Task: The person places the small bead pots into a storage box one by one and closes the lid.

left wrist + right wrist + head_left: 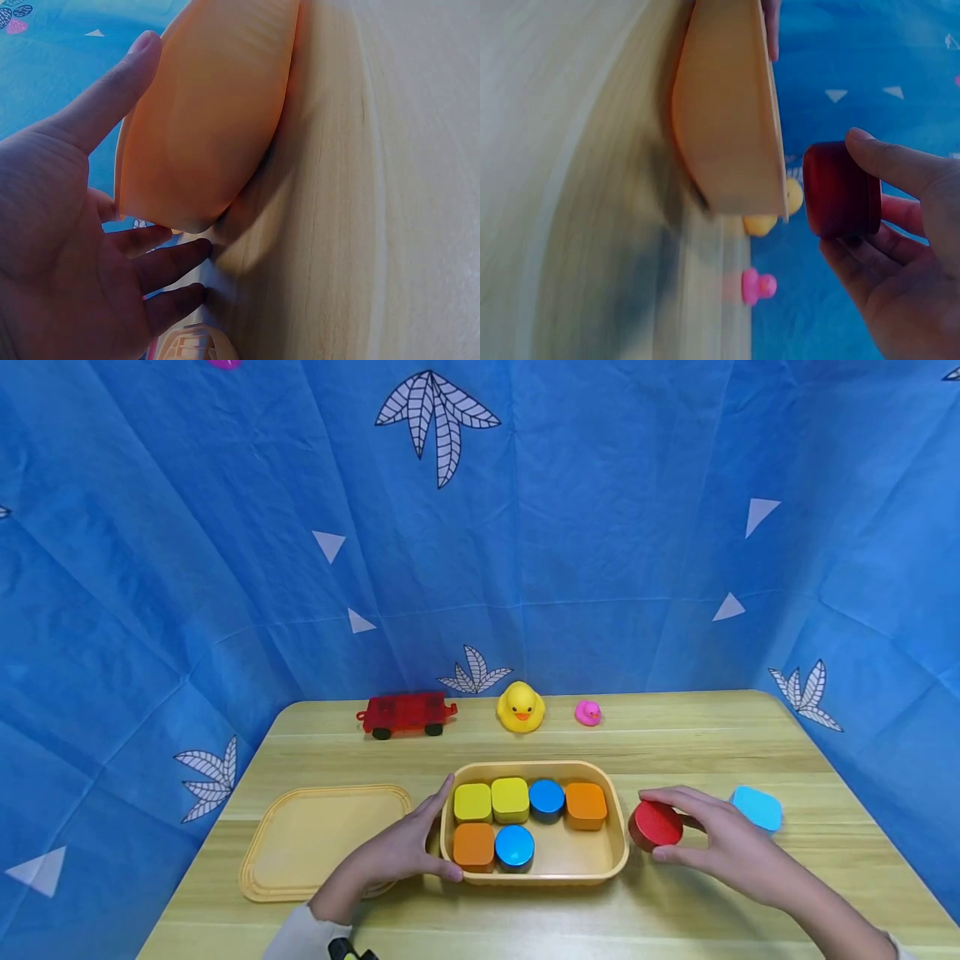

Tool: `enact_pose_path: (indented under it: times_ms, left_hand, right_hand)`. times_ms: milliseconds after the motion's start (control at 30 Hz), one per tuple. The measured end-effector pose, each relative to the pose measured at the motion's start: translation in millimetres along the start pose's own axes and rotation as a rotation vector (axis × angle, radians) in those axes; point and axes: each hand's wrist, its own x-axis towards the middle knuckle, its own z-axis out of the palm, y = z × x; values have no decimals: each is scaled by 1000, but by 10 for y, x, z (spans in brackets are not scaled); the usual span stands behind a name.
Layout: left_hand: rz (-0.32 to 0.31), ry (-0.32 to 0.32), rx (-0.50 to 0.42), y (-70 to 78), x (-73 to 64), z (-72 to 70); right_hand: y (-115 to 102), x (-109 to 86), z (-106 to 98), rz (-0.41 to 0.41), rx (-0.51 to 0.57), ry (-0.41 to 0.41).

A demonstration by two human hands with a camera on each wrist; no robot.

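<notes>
A tan oblong container [542,878] stands in the middle of the table, with square yellow and orange boxes and round blue ones in it. My left hand [405,842] holds its left end, thumb at the front corner and index finger at the back one. The left wrist view shows the container's wall [202,112] beside the thumb, the lower fingers loosely bent. Right of the container, my right hand [716,843] pinches a small round red box [836,191] between thumb and fingers. That box is raised above the table, close to the container's right rim.
A flat tan lid [330,839] lies left of the container. A light blue square box [757,808] sits behind the right hand. Along the back edge stand a red toy wagon [407,714], a yellow duck [521,708] and a small pink duck [588,713]. Blue cloth [585,527] hangs behind.
</notes>
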Motion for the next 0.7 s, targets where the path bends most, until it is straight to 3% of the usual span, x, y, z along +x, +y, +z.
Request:
enact_pose_path:
  times_ms: [433, 700]
  left_hand:
    - [11, -6, 3, -20, 6, -2]
    - [9, -4, 17, -7, 3, -7]
  right_hand:
    - [-258, 364, 286, -3, 112, -136]
    - [-310, 508, 530, -79, 67, -156]
